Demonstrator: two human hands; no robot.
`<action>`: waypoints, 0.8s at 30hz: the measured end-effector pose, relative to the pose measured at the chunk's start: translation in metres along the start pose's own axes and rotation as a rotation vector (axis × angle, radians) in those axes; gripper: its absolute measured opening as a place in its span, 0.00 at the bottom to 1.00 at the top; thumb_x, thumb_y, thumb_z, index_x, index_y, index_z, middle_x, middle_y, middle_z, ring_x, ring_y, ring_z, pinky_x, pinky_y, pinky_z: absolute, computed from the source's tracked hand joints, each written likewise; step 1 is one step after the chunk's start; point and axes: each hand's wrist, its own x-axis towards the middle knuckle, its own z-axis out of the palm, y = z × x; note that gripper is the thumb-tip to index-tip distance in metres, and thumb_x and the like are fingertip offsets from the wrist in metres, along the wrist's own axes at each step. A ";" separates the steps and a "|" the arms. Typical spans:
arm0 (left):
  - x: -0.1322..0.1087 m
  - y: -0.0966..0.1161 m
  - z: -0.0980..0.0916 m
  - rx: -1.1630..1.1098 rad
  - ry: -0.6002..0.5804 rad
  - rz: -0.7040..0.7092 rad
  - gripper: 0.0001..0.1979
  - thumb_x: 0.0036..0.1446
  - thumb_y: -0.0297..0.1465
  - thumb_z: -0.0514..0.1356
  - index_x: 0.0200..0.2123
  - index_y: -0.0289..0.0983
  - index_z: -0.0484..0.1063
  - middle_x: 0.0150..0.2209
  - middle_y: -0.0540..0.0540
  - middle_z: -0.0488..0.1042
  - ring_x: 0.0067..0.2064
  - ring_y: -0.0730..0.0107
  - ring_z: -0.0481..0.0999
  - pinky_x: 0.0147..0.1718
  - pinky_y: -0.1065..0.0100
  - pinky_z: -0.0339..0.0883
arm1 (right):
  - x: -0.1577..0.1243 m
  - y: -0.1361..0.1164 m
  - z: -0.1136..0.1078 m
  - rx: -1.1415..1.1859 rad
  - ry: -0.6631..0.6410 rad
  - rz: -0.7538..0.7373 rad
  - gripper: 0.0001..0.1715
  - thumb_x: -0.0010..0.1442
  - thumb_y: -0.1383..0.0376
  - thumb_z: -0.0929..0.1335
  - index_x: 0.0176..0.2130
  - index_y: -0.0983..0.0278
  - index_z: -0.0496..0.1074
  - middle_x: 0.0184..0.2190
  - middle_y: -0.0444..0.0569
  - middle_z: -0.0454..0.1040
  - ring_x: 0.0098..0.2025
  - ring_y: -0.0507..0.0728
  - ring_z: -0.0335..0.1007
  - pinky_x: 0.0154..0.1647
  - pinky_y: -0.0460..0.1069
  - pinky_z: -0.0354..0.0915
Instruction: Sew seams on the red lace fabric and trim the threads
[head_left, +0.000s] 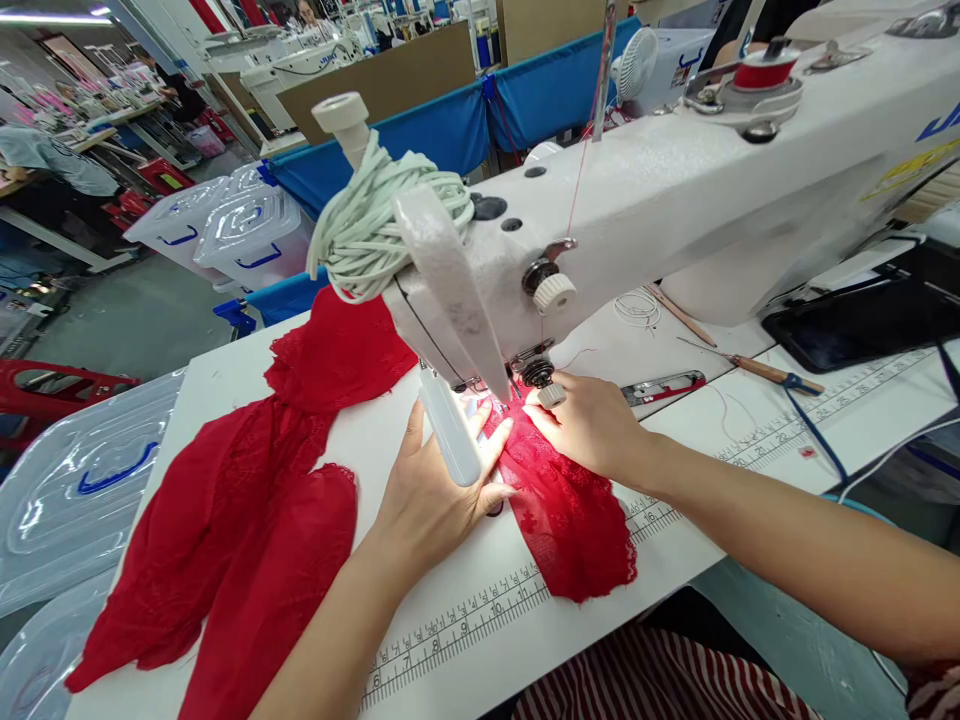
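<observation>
A piece of red lace fabric [566, 520] lies under the needle area of a white sewing machine [637, 190], its lower end spread towards me. My left hand [435, 490] rests left of the needle with fingers spread, the fingertips touching the lace edge; the machine's pale lever [452, 430] hides part of it. Right of the needle, my right hand [589, 425] is closed on the lace, its thumb pointing to the needle and the other fingers partly hidden. More red lace fabric [247, 500] lies bunched on the white table [450, 640] to the left.
A bundle of pale green cord [390, 220] hangs on the machine head. To the right lie thread snips [664, 388], a wooden-handled awl [772, 373] and a black phone [862, 325]. Clear lidded boxes [82, 490] stand left of the table. A person [60, 160] works farther back.
</observation>
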 end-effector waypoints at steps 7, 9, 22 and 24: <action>0.001 -0.001 0.001 -0.001 0.004 -0.007 0.27 0.60 0.47 0.50 0.56 0.38 0.66 0.56 0.38 0.69 0.60 0.45 0.62 0.58 0.41 0.52 | 0.001 0.000 0.001 -0.008 0.002 0.001 0.17 0.60 0.66 0.59 0.25 0.63 0.70 0.24 0.45 0.67 0.24 0.50 0.55 0.24 0.48 0.44; 0.001 -0.001 0.002 -0.003 0.000 -0.006 0.27 0.60 0.47 0.50 0.57 0.38 0.65 0.57 0.38 0.68 0.60 0.45 0.62 0.59 0.41 0.51 | 0.001 0.000 0.001 -0.011 0.003 0.004 0.17 0.60 0.65 0.59 0.26 0.63 0.71 0.23 0.45 0.67 0.24 0.50 0.55 0.24 0.48 0.43; 0.001 -0.002 0.002 -0.016 0.022 -0.014 0.28 0.60 0.48 0.48 0.56 0.38 0.65 0.56 0.38 0.69 0.60 0.44 0.61 0.58 0.41 0.51 | 0.002 0.000 0.002 -0.020 0.011 0.004 0.17 0.61 0.65 0.59 0.26 0.63 0.71 0.23 0.45 0.67 0.25 0.50 0.57 0.24 0.48 0.42; 0.001 -0.002 0.003 -0.025 0.023 -0.018 0.28 0.60 0.49 0.49 0.56 0.38 0.65 0.55 0.39 0.70 0.60 0.45 0.62 0.58 0.41 0.51 | 0.001 0.000 0.003 -0.012 -0.001 0.005 0.17 0.62 0.65 0.58 0.27 0.63 0.71 0.24 0.45 0.68 0.25 0.51 0.57 0.24 0.48 0.43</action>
